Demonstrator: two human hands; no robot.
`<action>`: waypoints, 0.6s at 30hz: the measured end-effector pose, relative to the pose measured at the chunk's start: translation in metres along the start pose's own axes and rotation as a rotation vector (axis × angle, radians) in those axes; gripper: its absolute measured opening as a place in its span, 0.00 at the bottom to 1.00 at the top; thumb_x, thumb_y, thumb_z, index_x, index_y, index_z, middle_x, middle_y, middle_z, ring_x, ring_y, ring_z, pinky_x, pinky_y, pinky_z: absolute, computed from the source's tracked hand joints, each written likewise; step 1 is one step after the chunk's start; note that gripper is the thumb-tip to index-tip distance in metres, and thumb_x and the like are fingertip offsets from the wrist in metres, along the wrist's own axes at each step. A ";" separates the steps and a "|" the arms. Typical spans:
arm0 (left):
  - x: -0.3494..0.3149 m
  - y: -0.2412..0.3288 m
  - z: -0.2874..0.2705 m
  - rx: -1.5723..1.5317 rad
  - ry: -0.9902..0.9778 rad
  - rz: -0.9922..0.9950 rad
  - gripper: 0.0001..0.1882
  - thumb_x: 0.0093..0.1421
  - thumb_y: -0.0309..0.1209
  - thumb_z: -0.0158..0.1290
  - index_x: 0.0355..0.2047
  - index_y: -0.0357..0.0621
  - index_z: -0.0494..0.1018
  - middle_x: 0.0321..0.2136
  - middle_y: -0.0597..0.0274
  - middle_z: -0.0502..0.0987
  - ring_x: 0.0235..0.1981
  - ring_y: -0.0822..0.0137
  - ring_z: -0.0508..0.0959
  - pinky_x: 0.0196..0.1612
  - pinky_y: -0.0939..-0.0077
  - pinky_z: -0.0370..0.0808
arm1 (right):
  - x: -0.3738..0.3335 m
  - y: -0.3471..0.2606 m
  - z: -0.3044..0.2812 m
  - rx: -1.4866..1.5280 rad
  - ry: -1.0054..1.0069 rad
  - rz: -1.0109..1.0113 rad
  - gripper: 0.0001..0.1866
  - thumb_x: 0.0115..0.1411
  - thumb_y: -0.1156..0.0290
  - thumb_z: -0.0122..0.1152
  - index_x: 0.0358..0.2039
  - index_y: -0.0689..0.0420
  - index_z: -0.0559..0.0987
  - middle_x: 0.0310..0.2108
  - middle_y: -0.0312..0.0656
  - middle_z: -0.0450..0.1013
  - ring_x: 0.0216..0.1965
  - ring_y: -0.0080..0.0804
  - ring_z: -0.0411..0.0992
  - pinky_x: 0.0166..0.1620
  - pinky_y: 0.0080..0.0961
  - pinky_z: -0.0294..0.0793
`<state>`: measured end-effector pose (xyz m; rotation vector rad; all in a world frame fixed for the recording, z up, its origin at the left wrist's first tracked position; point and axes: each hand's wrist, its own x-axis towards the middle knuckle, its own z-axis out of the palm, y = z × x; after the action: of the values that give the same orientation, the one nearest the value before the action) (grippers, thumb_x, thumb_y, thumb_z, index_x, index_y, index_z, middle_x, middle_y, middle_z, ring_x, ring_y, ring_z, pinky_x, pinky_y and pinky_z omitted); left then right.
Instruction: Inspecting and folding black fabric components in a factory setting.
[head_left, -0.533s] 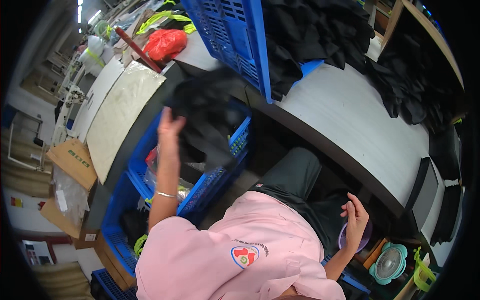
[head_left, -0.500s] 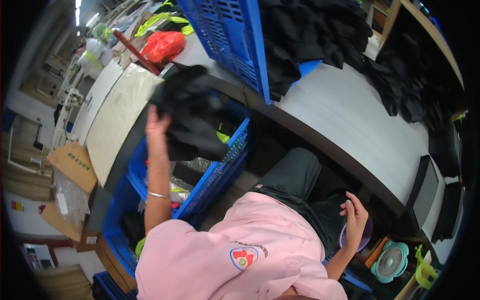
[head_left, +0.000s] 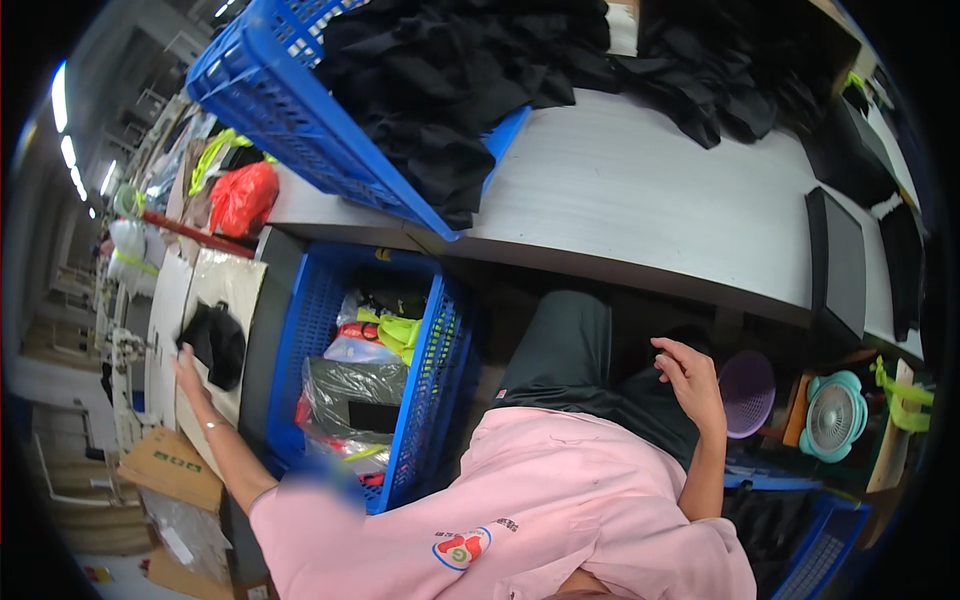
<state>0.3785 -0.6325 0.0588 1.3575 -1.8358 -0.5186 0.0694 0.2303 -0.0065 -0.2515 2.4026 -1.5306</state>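
Black crumpled cloth bundle laid on pale board, left hand loosening beside it, right hand empty, half-curled; blue crate unemptied.

Bundle of cloth on the board far left, floor crate just right, table behind, cloth-filled crate atop.

Long grey worktable under ceiling strip lights.

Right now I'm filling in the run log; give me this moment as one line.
left hand: on black garment, side board | right hand: empty, over lap | floor blue crate: bagged items
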 end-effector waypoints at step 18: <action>-0.447 0.321 0.211 -0.386 -0.611 1.275 0.12 0.55 0.18 0.59 0.40 0.40 0.80 0.47 0.53 0.78 0.52 0.50 0.75 0.61 0.54 0.68 | -0.006 0.021 -0.012 -0.140 -0.055 -0.020 0.14 0.62 0.73 0.60 0.48 0.60 0.80 0.40 0.51 0.79 0.38 0.48 0.78 0.41 0.34 0.76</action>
<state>0.0736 -0.1314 0.0035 -0.3954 -2.4418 -0.5339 0.0713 0.2511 -0.0194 -0.3431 2.4744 -1.3467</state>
